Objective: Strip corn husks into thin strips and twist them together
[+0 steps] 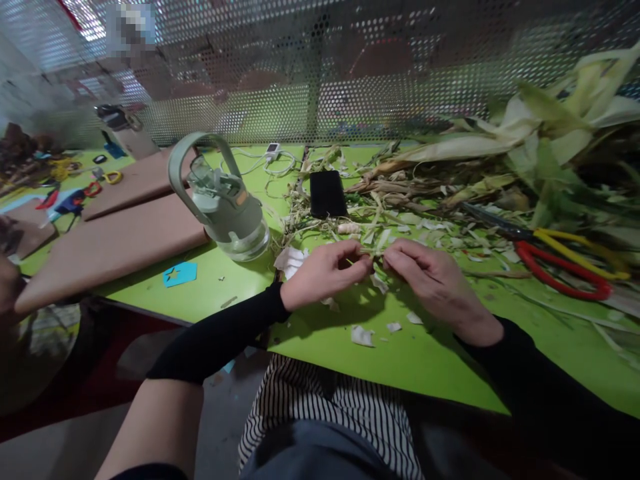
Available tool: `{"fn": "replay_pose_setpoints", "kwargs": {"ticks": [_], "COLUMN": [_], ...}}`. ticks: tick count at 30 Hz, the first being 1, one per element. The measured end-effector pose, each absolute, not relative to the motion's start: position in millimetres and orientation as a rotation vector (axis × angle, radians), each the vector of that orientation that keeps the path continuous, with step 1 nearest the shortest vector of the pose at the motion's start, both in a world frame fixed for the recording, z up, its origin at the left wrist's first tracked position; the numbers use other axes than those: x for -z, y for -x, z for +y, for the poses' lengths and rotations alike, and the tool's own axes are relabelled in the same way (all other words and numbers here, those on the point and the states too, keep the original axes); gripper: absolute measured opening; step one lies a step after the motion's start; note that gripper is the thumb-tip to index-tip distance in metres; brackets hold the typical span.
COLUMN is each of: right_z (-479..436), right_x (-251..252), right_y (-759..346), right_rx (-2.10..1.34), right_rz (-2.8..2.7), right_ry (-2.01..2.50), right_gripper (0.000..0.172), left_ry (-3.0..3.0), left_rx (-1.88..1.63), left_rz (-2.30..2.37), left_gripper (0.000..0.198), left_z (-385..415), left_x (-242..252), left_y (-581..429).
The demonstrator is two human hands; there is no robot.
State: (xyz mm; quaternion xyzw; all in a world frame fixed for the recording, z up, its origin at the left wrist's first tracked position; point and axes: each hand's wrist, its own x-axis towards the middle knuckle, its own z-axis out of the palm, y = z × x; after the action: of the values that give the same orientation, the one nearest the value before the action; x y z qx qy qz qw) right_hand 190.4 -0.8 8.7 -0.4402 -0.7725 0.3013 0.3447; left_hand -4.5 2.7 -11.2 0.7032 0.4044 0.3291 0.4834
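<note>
Over the green table [320, 340], my left hand [327, 272] and my right hand [437, 280] face each other with fingertips pinched. Between them runs a thin pale-green strip of husk [379, 253], partly hidden by the fingers. Just beyond the hands lie a black phone [327, 194] and a small whitish twisted piece [349, 229]. White paper scraps [362, 335] lie below the hands, and a crumpled white tissue [290, 261] is beside my left wrist. Right of my right hand rest large scissors [563, 273] with one red and one yellow handle.
A pale-green water bottle [235, 217] stands left of my hands. Corn husks [545, 140] pile up at the back right. Brown folded sheets [120, 247], a blue star tag [180, 274] and a white charger [273, 152] lie leftward. Perforated metal panel [380, 113] closes the back.
</note>
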Motion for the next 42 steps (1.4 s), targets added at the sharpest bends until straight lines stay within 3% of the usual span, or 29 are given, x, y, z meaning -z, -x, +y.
{"fn": "replay_pose_setpoints", "kwargs": {"ticks": [13,16,20,33,42], "right_z": [2,2,1,-6,-7], "right_x": [-2,0,-1,-7,-9], "right_y": [-194,-195,-196,-191,-184], "right_rx": [-0.618,-0.566,-0.718,-1.286,-1.430], "right_rz": [-2.144,-2.176,-2.140,-1.632,-1.427], "right_ry": [1.105,1.095,1.136,1.204,1.157], "right_gripper": [0.028,0.024,0.029,0.042,0.044], "left_ry": [-1.262,-1.207,-1.166,-1.338,-1.427], "left_rx": [-0.660,-0.657,-0.676,-0.666,-0.679], "left_rz": [0.853,0.841,0.806,0.827,0.848], "left_gripper": [0.013,0.020,0.027,0.017,0.017], "left_z": [1,1,1,0,3], "left_x": [1,1,2,-7,-6], "left_y": [1,1,2,7,8]}}
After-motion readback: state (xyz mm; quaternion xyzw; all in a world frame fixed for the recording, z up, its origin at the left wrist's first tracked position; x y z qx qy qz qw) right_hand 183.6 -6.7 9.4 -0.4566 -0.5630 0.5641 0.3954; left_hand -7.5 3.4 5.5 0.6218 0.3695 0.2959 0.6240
